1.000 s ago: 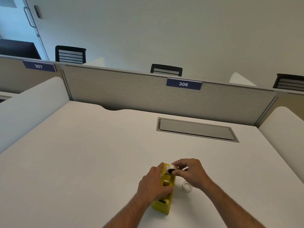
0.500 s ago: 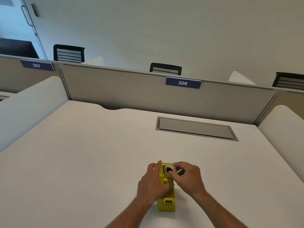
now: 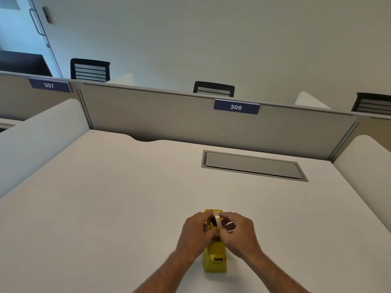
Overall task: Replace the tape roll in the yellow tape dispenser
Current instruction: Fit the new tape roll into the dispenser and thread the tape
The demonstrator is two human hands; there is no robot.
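Between both hands' fingers, a tape roll [image 3: 217,221] stands on edge over the yellow tape dispenser [image 3: 214,259]

Dispenser's long axis runs away from the person, cutter end nearest. Left hand [image 3: 195,234] and right hand [image 3: 239,233] fingers pinch the roll, narrow; half a second ago its face showed tilted, gripped mainly by the right

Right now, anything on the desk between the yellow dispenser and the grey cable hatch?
No. In the head view the white desk is bare between the yellow dispenser and the grey cable hatch.
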